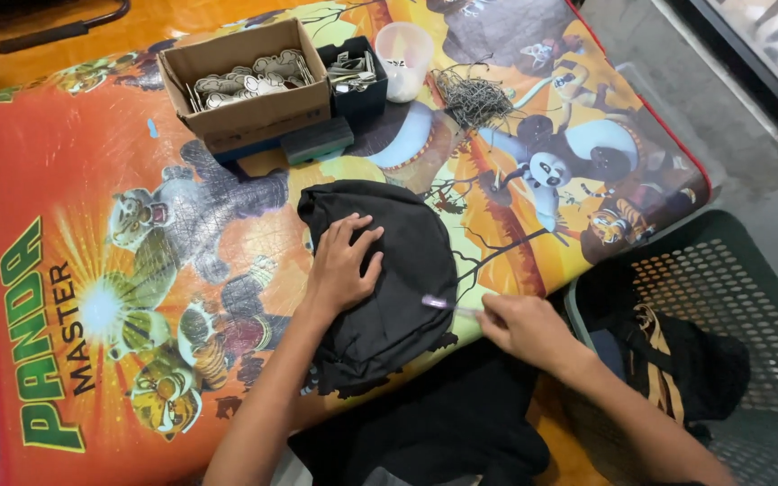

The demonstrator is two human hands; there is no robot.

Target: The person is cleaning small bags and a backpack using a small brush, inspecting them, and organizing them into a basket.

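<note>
Black cloth [389,270] is lying bunched on the tabletop [92,180], near its front edge, with more dark fabric spilling off toward six o'clock. Left hand [342,261] is pressing flat on the cloth, fingers released and spread, gripping nothing. Right hand [520,326], at four o'clock from the cloth, is pinching a thin purple tool [443,304], its fingers clenched around the handle and the tip touching the cloth's right edge. At three o'clock, off the tabletop, a green basket [722,270] is holding dark garments. Farther off, toward twelve o'clock, a cardboard box [254,112] of pale cut-out tags is sitting beside a small black box [362,90], a white cup [404,56] and a tangle of dark strings [472,97]. A colourful cartoon sheet is covering the whole tabletop.
</note>
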